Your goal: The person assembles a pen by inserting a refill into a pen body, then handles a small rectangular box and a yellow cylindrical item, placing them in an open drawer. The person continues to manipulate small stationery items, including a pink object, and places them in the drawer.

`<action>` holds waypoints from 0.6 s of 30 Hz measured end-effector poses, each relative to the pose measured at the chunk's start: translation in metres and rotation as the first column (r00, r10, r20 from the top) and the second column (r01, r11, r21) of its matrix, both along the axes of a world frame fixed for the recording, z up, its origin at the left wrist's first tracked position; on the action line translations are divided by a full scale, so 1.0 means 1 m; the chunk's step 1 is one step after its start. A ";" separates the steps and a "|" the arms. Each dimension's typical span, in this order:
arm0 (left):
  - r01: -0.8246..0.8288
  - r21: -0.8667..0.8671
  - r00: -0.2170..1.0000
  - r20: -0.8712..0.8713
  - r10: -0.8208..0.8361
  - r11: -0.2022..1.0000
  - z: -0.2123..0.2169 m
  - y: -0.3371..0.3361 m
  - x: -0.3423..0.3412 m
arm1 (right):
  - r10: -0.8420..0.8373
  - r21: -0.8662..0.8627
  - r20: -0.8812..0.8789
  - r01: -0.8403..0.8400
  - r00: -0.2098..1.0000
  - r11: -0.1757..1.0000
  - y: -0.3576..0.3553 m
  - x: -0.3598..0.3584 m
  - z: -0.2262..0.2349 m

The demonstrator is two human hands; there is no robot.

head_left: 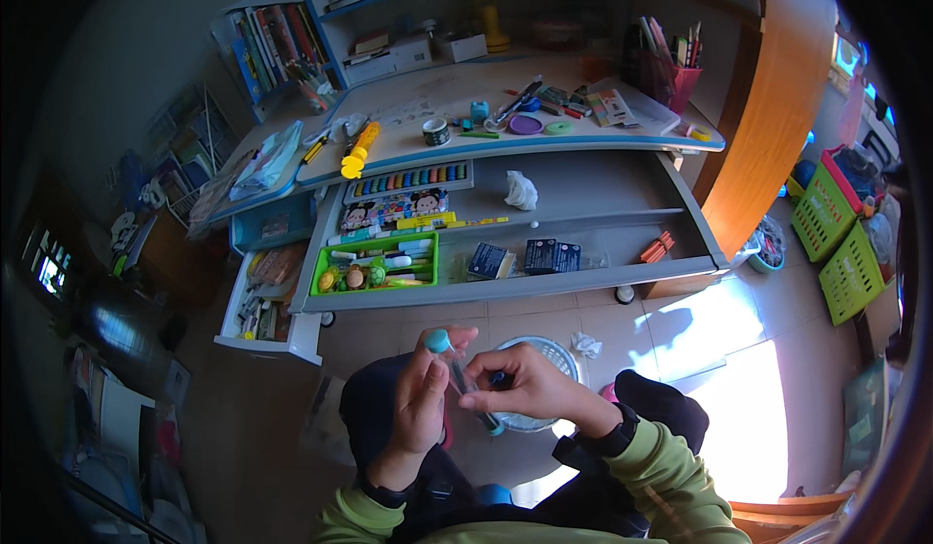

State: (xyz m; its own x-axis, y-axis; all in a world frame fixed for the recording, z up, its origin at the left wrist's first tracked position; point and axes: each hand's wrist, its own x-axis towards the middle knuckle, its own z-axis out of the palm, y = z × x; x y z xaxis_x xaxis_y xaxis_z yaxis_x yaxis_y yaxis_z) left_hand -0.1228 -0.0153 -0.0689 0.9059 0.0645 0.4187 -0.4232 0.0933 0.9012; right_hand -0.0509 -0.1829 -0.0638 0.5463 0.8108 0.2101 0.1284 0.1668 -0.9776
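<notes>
Below the pulled-out worktop (583, 204) with its green tray (374, 267), the left hand (420, 403) and right hand (525, 389) meet, fingers of both clamped on a slim teal-capped tube (462, 379) held slantwise between them.

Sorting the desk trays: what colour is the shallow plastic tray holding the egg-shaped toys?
Bright green tray; head view.
</notes>
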 end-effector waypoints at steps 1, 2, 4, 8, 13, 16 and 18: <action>0.016 0.000 1.000 -0.026 -0.016 1.000 0.002 0.006 0.000 | 0.037 -0.002 -0.052 -0.037 0.998 0.999 -0.001 0.000 0.000; 0.029 0.008 0.999 -0.037 -0.029 1.000 0.005 0.013 0.001 | 0.063 0.019 -0.076 -0.062 0.995 0.998 -0.003 0.001 0.001; 0.046 -0.072 0.993 -0.108 -0.054 0.996 0.009 0.023 0.000 | 0.084 0.010 -0.120 -0.083 0.989 0.996 0.000 0.003 0.000; 0.079 -0.029 0.987 -0.137 -0.083 0.996 0.012 0.028 -0.001 | 0.103 -0.002 -0.195 -0.105 0.975 0.994 0.002 0.002 -0.001; 0.050 -0.046 0.993 -0.107 -0.055 0.998 0.015 0.025 0.000 | 0.130 0.054 -0.177 -0.123 0.976 0.991 0.006 0.005 -0.002; 0.009 -0.074 0.990 -0.142 -0.019 0.997 0.013 0.027 0.003 | 0.105 0.082 -0.418 -0.078 0.902 0.994 0.003 0.005 -0.006; -0.051 -0.057 0.979 -0.199 0.039 0.997 0.010 0.028 0.003 | 0.063 0.130 -0.593 0.018 0.803 0.991 0.006 0.007 -0.010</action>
